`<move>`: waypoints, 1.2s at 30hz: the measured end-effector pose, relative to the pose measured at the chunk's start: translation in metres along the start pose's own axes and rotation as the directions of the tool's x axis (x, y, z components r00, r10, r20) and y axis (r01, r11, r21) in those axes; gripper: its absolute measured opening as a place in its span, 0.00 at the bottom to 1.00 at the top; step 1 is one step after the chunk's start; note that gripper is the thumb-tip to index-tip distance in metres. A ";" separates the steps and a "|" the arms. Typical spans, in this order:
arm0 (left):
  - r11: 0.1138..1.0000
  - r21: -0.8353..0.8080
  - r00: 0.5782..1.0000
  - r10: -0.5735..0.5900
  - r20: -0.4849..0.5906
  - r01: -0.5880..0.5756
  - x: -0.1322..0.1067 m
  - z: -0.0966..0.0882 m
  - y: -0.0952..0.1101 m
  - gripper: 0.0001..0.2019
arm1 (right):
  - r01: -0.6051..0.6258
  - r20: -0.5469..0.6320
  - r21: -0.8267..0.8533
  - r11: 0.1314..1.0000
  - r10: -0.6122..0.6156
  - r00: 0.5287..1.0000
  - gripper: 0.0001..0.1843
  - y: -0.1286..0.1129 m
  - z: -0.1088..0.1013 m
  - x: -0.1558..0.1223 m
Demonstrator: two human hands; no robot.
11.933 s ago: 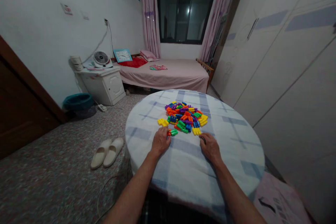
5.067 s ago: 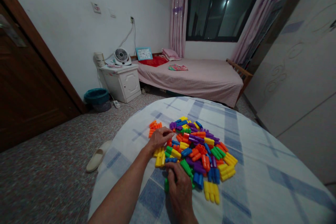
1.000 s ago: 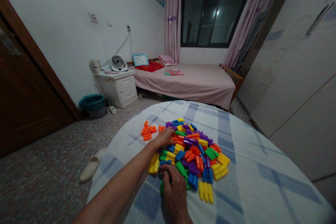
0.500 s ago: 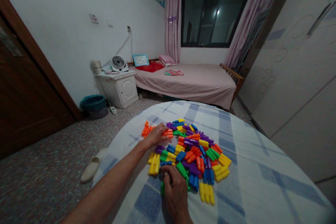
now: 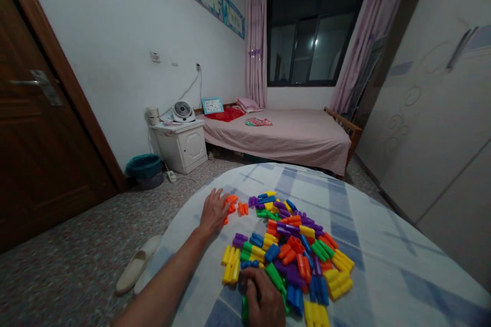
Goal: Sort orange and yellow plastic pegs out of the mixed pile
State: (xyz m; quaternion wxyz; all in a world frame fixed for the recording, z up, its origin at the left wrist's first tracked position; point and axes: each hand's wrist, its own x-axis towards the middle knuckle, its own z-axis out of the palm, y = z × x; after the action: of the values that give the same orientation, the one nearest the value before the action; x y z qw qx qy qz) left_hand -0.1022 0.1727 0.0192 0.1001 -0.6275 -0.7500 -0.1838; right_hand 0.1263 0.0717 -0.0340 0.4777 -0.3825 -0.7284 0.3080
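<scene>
On the round table, my left hand (image 5: 214, 210) rests at the far left with its fingers stretched apart. Its right side meets a small group of orange plastic building blocks (image 5: 231, 200), partly hidden by the fingers. One orange block (image 5: 243, 209) lies just right of that group. My right hand (image 5: 264, 299) is at the near edge of a mixed heap, fingers curled in; what they close on is hidden. Green blocks (image 5: 274, 276) show beside it, and a green piece (image 5: 244, 310) peeks out at its left. Yellow blocks (image 5: 231, 265) lie just beyond its fingertips.
Purple, blue, red and yellow blocks (image 5: 293, 245) spread over the checked tablecloth (image 5: 387, 265). Beyond the table stand a bed (image 5: 291, 135), a white cabinet (image 5: 184, 148) with a fan (image 5: 183, 111), and a bin (image 5: 144, 169). A slipper (image 5: 136, 268) lies on the floor at left.
My left hand has moved left from an orange block to the orange group, leaving that block apart. My right hand stays curled by the green blocks. The view has tilted upward.
</scene>
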 end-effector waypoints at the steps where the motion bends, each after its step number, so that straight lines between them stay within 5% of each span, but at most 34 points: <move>1: 0.999 -0.040 0.998 0.016 -0.062 -0.019 -0.008 -0.002 0.003 0.17 | 0.009 -0.018 0.002 1.000 -0.009 1.000 0.16 0.003 0.003 -0.001; 3: 0.973 -0.182 0.989 0.129 -0.074 -0.140 -0.029 -0.008 0.011 0.17 | 0.016 -0.048 0.003 1.000 -0.016 0.999 0.16 0.007 0.008 -0.001; 8: 0.899 -0.438 0.998 0.001 0.055 0.023 -0.095 -0.002 0.033 0.21 | 0.003 -0.035 0.015 1.000 -0.003 0.999 0.17 0.006 0.007 -0.001; 11: 0.886 -0.462 0.992 0.085 0.095 -0.031 -0.112 0.003 0.042 0.22 | -0.022 0.006 0.021 1.000 0.022 1.000 0.17 0.003 0.001 0.000; 18: 0.862 -0.490 0.984 0.173 0.050 -0.127 -0.106 -0.002 0.048 0.22 | 0.015 -0.014 -0.089 0.996 -0.017 1.000 0.15 -0.008 -0.009 0.006; 28: 0.822 -0.562 0.990 0.140 0.032 -0.098 -0.101 -0.005 0.047 0.23 | 0.168 -0.081 -0.263 0.950 -0.195 0.977 0.17 -0.021 -0.022 0.008; 32: 0.817 -0.565 0.988 0.154 0.027 -0.112 -0.101 -0.002 0.046 0.22 | 0.097 -0.092 -0.239 0.966 -0.122 0.988 0.16 -0.036 -0.035 0.000; 36: 0.814 -0.571 0.989 0.145 0.025 -0.105 -0.101 -0.001 0.046 0.23 | -0.019 -0.148 -0.293 0.956 -0.026 0.989 0.17 -0.032 -0.073 -0.027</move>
State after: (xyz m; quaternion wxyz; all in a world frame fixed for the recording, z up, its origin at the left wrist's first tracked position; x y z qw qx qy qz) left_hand -0.0380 0.0870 -0.0113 -0.1046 -0.6824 -0.6214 -0.3705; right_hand 0.1929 0.0379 0.0058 0.4697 -0.4700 -0.7287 0.1657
